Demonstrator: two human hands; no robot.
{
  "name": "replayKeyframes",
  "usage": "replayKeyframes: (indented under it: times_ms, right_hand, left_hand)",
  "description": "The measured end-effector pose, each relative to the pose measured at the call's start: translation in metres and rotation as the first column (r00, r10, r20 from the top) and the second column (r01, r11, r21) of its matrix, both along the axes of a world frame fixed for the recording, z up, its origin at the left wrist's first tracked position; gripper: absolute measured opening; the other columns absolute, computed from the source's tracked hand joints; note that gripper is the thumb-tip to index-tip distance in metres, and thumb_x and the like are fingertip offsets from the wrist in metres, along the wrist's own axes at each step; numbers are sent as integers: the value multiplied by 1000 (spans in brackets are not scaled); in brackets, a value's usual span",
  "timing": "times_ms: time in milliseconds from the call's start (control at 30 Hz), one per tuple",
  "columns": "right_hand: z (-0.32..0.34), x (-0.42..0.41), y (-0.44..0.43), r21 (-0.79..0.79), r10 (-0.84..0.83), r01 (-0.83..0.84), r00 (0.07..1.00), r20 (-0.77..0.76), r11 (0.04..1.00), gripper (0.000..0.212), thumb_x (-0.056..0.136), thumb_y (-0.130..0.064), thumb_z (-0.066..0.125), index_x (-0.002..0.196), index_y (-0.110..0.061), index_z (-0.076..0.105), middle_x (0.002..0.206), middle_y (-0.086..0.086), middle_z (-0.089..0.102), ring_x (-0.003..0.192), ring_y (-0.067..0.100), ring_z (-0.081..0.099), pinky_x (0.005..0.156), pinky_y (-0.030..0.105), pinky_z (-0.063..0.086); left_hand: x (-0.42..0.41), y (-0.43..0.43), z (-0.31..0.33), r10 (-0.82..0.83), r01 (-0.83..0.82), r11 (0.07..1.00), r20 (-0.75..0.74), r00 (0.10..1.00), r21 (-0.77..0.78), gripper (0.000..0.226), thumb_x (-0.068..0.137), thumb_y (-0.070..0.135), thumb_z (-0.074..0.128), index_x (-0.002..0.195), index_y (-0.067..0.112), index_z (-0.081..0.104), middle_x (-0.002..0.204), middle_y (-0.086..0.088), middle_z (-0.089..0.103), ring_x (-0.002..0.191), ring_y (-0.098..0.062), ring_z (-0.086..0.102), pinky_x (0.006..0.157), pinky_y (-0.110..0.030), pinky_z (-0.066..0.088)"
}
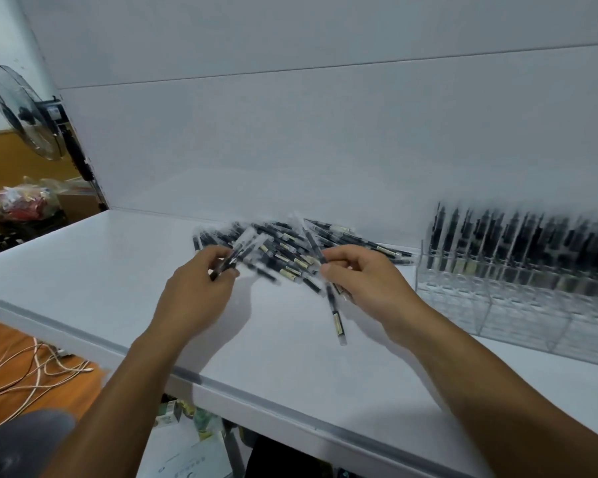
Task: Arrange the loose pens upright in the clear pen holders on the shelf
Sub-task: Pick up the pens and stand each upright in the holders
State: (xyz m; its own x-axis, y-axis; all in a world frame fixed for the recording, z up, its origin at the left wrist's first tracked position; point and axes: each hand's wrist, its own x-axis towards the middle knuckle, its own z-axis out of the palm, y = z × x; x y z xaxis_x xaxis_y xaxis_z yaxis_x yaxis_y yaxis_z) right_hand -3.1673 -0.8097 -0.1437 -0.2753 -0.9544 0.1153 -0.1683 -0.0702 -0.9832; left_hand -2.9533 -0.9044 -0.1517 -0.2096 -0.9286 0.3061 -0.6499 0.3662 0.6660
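A pile of loose black pens in clear wrappers lies on the white shelf against the back wall. My left hand grips a small bunch of pens at the pile's left edge. My right hand grips another pen whose lower end points down toward me. The clear pen holders stand at the right with several black pens upright in their back rows. The image is blurred by motion.
The shelf's front edge runs diagonally below my forearms. A standing fan is at the far left, with bags behind it and cables on the wooden floor. Boxes sit under the shelf.
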Motion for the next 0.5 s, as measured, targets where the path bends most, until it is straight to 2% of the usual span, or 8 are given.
replayKeyframes:
  times_ms: [100,167,367,500]
  right_hand:
    - [19,-11,11,-58,-22,19,998,-66,998,12,91,-17,65,97,-27,66,75,-10,56,62,1,52,59,11,42]
    - [26,-24,22,-74,-60,53,994,-91,996,12,91,-17,66,97,-27,67,74,-11,58,60,1,52,56,11,42]
    - [24,-71,68,-70,-255,247,958,-130,966,12,91,-19,66,101,-26,66,74,-9,55,58,0,51,53,12,40]
    - [21,-103,105,-59,-371,367,921,-116,929,14,92,-19,66,104,-24,64,73,-9,54,55,-7,51,53,10,39]
  left_hand:
    - [-24,12,14,-168,197,979,-338,926,52,16,91,19,63,101,29,57,94,8,67,61,-9,57,57,-18,43]
    - [-46,19,21,-265,326,943,-443,856,66,15,90,13,64,95,26,59,88,5,68,57,-7,54,52,-12,40]
    - [-120,38,33,-490,607,790,-504,711,88,12,88,7,65,97,13,61,99,-10,71,55,-10,52,50,-12,39]
    - [-170,54,39,-618,727,683,-473,628,72,10,89,9,65,96,16,61,91,-1,73,59,-12,55,50,-14,39]
